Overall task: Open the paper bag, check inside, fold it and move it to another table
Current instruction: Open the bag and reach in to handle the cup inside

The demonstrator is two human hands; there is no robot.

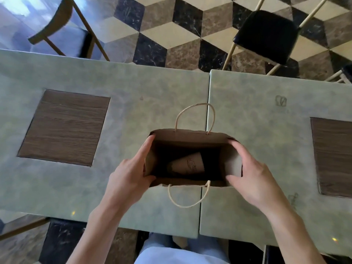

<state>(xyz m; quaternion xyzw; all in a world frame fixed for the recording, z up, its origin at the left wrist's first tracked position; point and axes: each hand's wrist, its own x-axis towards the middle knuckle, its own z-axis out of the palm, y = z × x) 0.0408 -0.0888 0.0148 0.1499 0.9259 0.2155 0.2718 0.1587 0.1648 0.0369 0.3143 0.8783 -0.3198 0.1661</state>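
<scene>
Looking straight down into the paper bag [192, 161], we find it standing upright with its mouth spread wide, straddling the seam between the two grey-green tables [133, 103], a little more of it on the left one. Our left hand [131, 168] grips the bag's left side wall, forefinger laid straight along the outside and thumb hooked over the near corner; our right hand [251, 172] holds the right side wall the same way, fingers spread over the rim and thumb tucked at the near corner. Deep inside the bag a paper cup [187, 164] lies on its side. Both twine handles [194, 115] flop outward, one beyond the bag and one on our side of it. To check well, we judge it best to keep both walls pulled apart evenly so the dark bottom stays open to view, and to settle what to do about the cup before folding, since it would likely stop the bag from flattening. Beyond the bag, a dark wood inlay [64, 126] sits in the left table, well to the bag's left, with another at the far right. Across the tables from the bag stand a black-cushioned chair [266, 35] and a wooden chair [62, 21] on the patterned floor; nothing on either tabletop near the bag looks likely to block a move.
</scene>
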